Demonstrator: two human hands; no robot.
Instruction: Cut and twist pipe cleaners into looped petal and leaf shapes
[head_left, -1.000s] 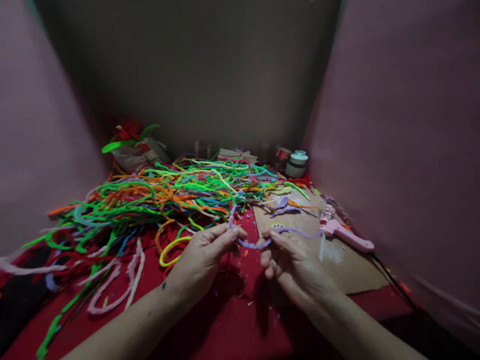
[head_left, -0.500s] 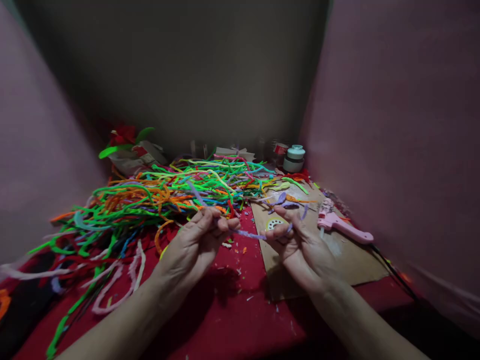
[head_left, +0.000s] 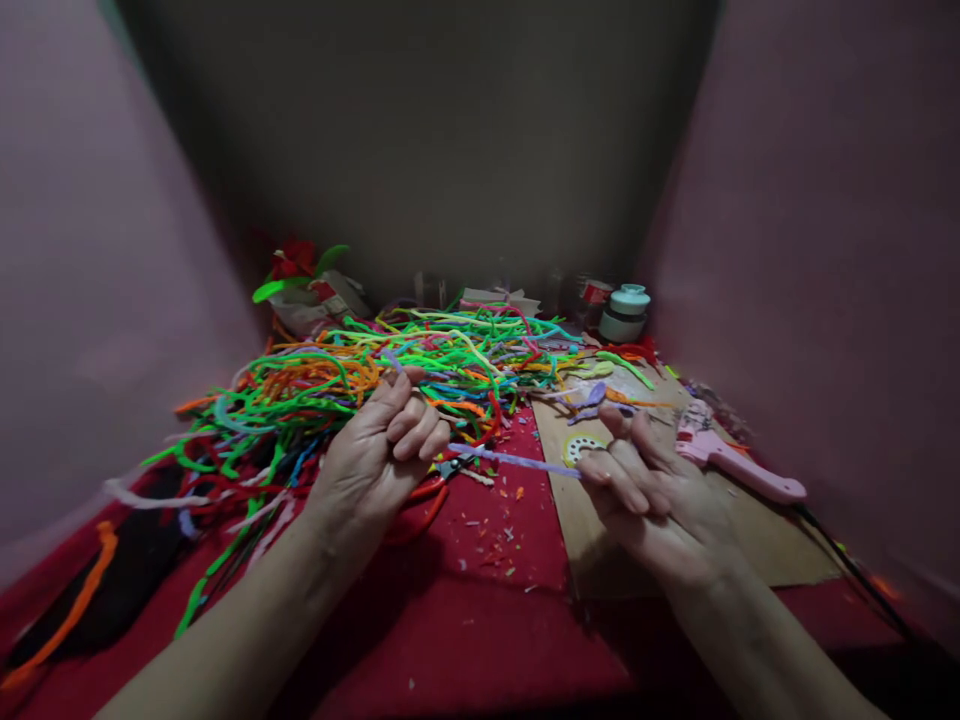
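Observation:
A lilac pipe cleaner (head_left: 517,460) stretches nearly straight between my hands above the red cloth. My left hand (head_left: 390,440) is closed round one end, and a short lilac tip pokes up past the thumb. The other end runs into the curled fingers of my right hand (head_left: 652,490), which hide it. Red-handled scissors (head_left: 431,500) lie under and beside my left hand, partly covered by it. Behind my right fingers, a yellow-rimmed disc with dark dots (head_left: 583,450) rests on the cardboard (head_left: 600,560).
A big heap of coloured pipe cleaners (head_left: 330,370) spreads over the back left. On the cardboard lies a pink glue gun (head_left: 739,462) with a black cord. A pale teal jar (head_left: 625,312) stands at the back, and a red flower (head_left: 292,260) at the back left. Scraps dot the red cloth (head_left: 495,620).
My hands have moved apart, pulling the lilac pipe cleaner straighter. The left fingers have curled in more. The view has turned a little left, and the scissors now show.

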